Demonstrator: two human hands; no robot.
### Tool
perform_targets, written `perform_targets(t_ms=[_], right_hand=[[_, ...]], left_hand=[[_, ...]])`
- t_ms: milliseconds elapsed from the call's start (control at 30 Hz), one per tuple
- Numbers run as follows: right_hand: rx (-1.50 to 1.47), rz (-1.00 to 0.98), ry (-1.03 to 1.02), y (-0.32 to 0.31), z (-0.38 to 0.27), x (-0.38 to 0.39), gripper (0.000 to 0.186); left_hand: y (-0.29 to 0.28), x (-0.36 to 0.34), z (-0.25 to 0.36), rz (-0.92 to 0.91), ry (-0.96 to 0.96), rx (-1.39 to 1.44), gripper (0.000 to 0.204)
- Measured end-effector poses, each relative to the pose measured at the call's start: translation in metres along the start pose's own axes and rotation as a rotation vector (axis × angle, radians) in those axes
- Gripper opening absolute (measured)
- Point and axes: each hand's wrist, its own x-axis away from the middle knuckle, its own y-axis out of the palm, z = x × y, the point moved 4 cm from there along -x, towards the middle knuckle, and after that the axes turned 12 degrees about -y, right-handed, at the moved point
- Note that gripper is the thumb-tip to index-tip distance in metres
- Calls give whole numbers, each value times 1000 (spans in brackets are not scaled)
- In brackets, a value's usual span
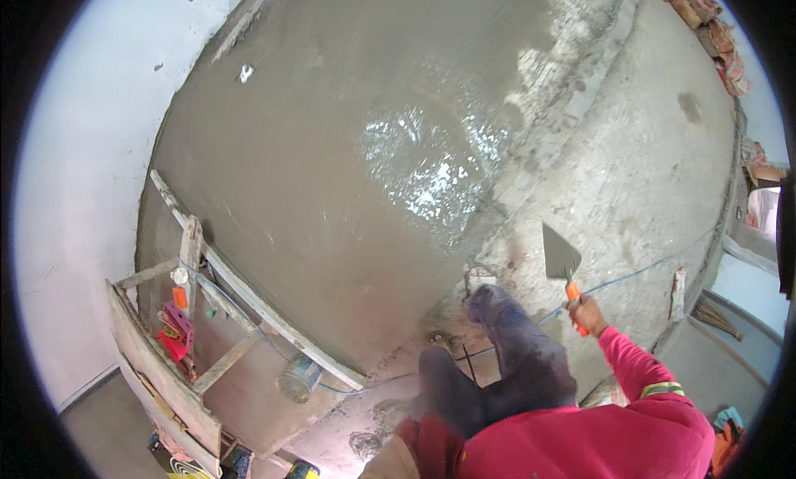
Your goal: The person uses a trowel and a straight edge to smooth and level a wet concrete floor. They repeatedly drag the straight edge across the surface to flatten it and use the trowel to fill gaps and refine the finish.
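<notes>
My right hand (589, 315) is wrapped around the orange handle of a pointed trowel (561, 253). The trowel's grey blade points up and away, above the rough, pale floor to the right of my knees. My right arm, in a red sleeve, reaches in from the lower right. No part of my left hand shows. Ahead of my bent legs spreads smooth, wet cement (332, 164), shiny with water near its middle. Its right side ends in a ragged edge along the rough floor (655, 156).
A wooden frame (224, 363) lies at the left, with a long board (265, 305) bordering the wet cement. Beside it stands a bucket (298, 379). A blue cable (638, 272) crosses the floor. Sacks (705, 31) line the far right wall; a broom (717, 320) lies at the right.
</notes>
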Motion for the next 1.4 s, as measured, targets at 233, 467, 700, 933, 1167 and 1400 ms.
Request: perform_targets(t_ms=[233,467,700,933,1167,1400], right_hand=[[-516,39,362,-94,-17,93,21],[-591,116,81,-201,-174,45,17],[-518,136,-282,-292,-402,-77,20],[-499,52,-72,-378,-511,-188,18],[-571,77,242,-439,-538,-290,26],[-378,96,49,-512,-620,-545,41]], left_hand=[[-43,150,269,0,402,-63,70],[-76,217,512,-108,255,155,56],[-53,73,641,19,543,-40,53],[-106,169,890,117,671,-63,59],[-189,204,1054,-24,432,666,57],[-182,91,1064,228,135,704,38]])
